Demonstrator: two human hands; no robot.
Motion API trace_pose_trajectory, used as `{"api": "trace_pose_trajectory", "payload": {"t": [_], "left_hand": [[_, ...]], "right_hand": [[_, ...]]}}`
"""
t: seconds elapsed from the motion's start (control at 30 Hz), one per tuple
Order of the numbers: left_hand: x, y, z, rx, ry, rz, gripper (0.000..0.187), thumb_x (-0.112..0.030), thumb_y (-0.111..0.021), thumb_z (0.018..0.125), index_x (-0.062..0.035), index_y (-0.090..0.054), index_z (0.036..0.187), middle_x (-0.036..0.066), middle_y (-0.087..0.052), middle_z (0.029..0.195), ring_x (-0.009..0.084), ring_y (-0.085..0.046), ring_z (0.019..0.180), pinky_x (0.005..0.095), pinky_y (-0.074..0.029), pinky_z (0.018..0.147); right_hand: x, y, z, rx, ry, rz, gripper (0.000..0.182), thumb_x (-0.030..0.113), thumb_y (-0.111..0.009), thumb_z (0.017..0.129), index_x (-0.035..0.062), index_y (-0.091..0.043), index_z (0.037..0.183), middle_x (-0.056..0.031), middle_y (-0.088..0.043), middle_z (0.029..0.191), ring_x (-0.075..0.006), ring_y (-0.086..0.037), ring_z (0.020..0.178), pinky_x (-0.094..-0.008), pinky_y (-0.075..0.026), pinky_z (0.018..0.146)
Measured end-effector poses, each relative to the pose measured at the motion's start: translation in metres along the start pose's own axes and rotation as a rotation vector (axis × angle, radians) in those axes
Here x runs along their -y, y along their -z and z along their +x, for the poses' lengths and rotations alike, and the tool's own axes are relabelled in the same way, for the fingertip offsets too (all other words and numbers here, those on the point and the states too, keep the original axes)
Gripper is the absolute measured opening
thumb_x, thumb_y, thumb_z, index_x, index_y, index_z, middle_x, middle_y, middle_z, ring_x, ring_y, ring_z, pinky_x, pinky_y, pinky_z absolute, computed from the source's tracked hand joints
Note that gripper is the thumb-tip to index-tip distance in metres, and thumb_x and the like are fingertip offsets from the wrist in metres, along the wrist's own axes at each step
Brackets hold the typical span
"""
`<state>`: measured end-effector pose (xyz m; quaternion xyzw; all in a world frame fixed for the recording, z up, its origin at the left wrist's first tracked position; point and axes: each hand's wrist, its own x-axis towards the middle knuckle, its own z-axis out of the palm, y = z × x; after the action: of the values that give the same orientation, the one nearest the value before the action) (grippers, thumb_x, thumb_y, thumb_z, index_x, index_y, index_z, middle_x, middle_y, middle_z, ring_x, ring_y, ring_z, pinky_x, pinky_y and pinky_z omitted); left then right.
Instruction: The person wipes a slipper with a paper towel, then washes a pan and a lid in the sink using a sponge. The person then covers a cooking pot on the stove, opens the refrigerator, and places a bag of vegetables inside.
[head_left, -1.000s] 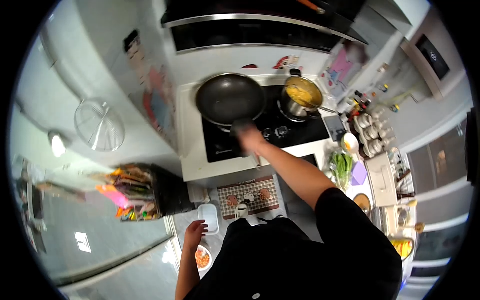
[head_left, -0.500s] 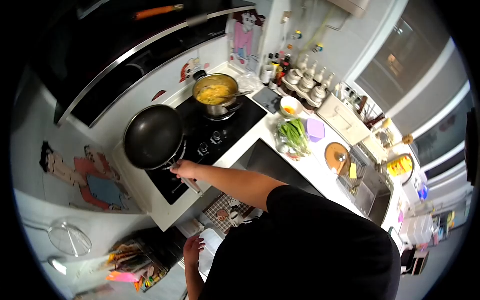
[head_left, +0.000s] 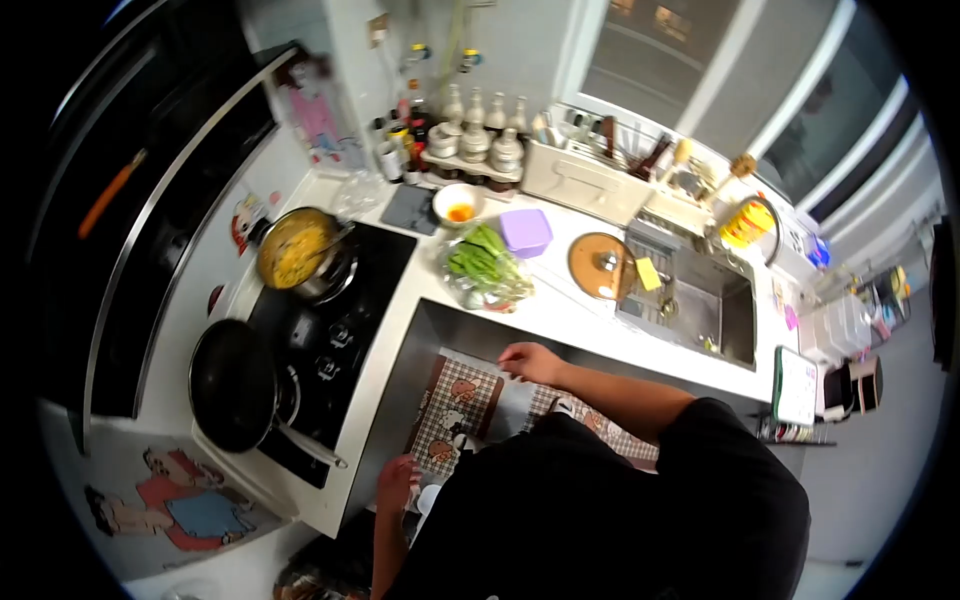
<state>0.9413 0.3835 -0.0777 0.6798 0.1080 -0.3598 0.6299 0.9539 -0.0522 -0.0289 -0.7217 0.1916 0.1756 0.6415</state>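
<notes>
My right hand (head_left: 532, 363) is over the floor in front of the counter, its fingers loosely apart and nothing in it. My left hand (head_left: 397, 481) hangs low near the cooktop's front corner, fingers apart, holding nothing. A black frying pan (head_left: 232, 385) sits on the near burner of the black cooktop (head_left: 345, 300), its metal handle pointing towards me. On the far burner stands a pot (head_left: 327, 277) with yellow food (head_left: 299, 258) and a utensil in it. Neither hand touches the pan or the pot.
Along the counter are a white bowl (head_left: 458, 204) with orange-yellow contents, bagged green vegetables (head_left: 480, 262), a purple box (head_left: 526, 232) and a round lid (head_left: 594, 266). A sink (head_left: 715, 310) lies to the right. Seasoning bottles (head_left: 391, 160) stand in the back corner.
My right hand has let go of the frying pan's handle and moved right, away from the cooktop. My view has turned towards the sink. The pan stays on its burner.
</notes>
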Motion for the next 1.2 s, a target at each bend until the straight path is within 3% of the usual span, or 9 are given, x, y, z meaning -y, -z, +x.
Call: {"api": "trace_pose_trajectory", "payload": {"t": [0.1,0.2,0.27,0.3,0.47,0.73,0.83,1.0,1.2], "left_hand": [[-0.012,-0.04,0.05,0.096,0.052,0.064,0.032,-0.019,-0.059,0.098,-0.0047,-0.061,0.126,0.009,-0.071,0.103,0.0175,-0.069,0.088,0.0326,-0.055,0.077],[-0.034,-0.099,0.1,0.202,-0.099,0.379,0.032,-0.014,-0.062,0.096,-0.0029,-0.061,0.126,0.008,-0.071,0.101,0.0168,-0.069,0.089,0.0324,-0.055,0.078],[-0.08,-0.166,0.118,0.223,-0.581,0.696,0.034,-0.011,-0.068,0.09,-0.0004,-0.062,0.122,0.015,-0.071,0.103,0.0232,-0.07,0.086,0.0345,-0.055,0.074],[-0.102,-0.201,0.127,0.234,-0.639,0.756,0.036,-0.01,-0.068,0.089,0.0002,-0.061,0.123,0.017,-0.071,0.106,0.028,-0.07,0.09,0.0378,-0.055,0.079],[-0.198,-0.377,0.158,0.218,-0.947,1.062,0.043,-0.01,-0.071,0.085,-0.0033,-0.061,0.126,0.02,-0.064,0.121,0.0386,-0.06,0.114,0.0443,-0.048,0.099],[-0.23,-0.572,0.207,0.212,-0.917,1.164,0.052,-0.009,-0.073,0.083,-0.0075,-0.058,0.132,0.016,-0.057,0.131,0.0395,-0.057,0.119,0.0458,-0.048,0.1],[-0.22,-0.608,0.234,0.242,-0.919,1.45,0.057,-0.017,-0.075,0.083,-0.0197,-0.057,0.137,0.014,-0.051,0.136,0.0347,-0.056,0.121,0.0457,-0.054,0.093],[-0.196,-0.631,0.28,0.309,-0.895,1.629,0.036,-0.015,-0.073,0.086,-0.0153,-0.064,0.121,0.013,-0.055,0.12,0.0345,-0.061,0.11,0.0474,-0.053,0.09],[-0.202,-0.617,0.288,0.363,-1.027,1.07,0.031,-0.006,-0.072,0.081,-0.0136,-0.066,0.111,0.013,-0.057,0.102,0.0328,-0.064,0.084,0.0407,-0.054,0.075]], "right_hand": [[-0.071,0.076,-0.053,-0.252,0.003,-0.073,0.027,0.018,-0.071,0.093,0.0048,-0.064,0.116,-0.0099,-0.071,0.102,-0.018,-0.067,0.094,-0.033,-0.055,0.083],[-0.095,0.127,-0.12,-0.536,-0.047,-0.207,0.039,0.018,-0.073,0.09,0.0059,-0.059,0.124,-0.0132,-0.07,0.108,-0.0228,-0.069,0.091,-0.036,-0.056,0.083],[-0.104,0.152,-0.156,-0.726,0.008,-0.335,0.043,0.018,-0.074,0.087,0.0067,-0.059,0.126,-0.0157,-0.066,0.115,-0.0277,-0.069,0.089,-0.0381,-0.056,0.083],[-0.108,0.165,-0.171,-0.783,0.041,-0.429,0.045,0.019,-0.075,0.085,0.0098,-0.059,0.126,-0.0156,-0.061,0.122,-0.0322,-0.068,0.09,-0.0413,-0.056,0.082],[-0.14,0.233,-0.193,-0.7,0.0,-0.782,0.049,0.019,-0.073,0.084,0.0153,-0.059,0.13,-0.0129,-0.059,0.123,-0.0372,-0.067,0.096,-0.0444,-0.057,0.083],[-0.181,0.288,-0.156,-0.315,0.162,-0.74,0.044,0.003,-0.058,0.085,0.0109,-0.063,0.127,-0.015,-0.064,0.118,-0.0363,-0.067,0.1,-0.0445,-0.056,0.086],[-0.184,0.298,-0.152,-0.287,0.218,-0.666,0.043,0.006,-0.06,0.087,0.0118,-0.063,0.129,-0.0152,-0.064,0.12,-0.0367,-0.067,0.099,-0.0443,-0.056,0.086],[-0.183,0.305,-0.172,-0.425,0.241,-0.457,0.036,0.016,-0.063,0.093,0.0126,-0.063,0.129,-0.0151,-0.065,0.118,-0.0369,-0.067,0.098,-0.0437,-0.056,0.086],[-0.203,0.327,-0.236,-0.76,0.073,-0.007,0.031,0.01,-0.061,0.097,0.0063,-0.063,0.128,-0.0141,-0.07,0.105,-0.0238,-0.068,0.089,-0.0351,-0.055,0.083]]}}
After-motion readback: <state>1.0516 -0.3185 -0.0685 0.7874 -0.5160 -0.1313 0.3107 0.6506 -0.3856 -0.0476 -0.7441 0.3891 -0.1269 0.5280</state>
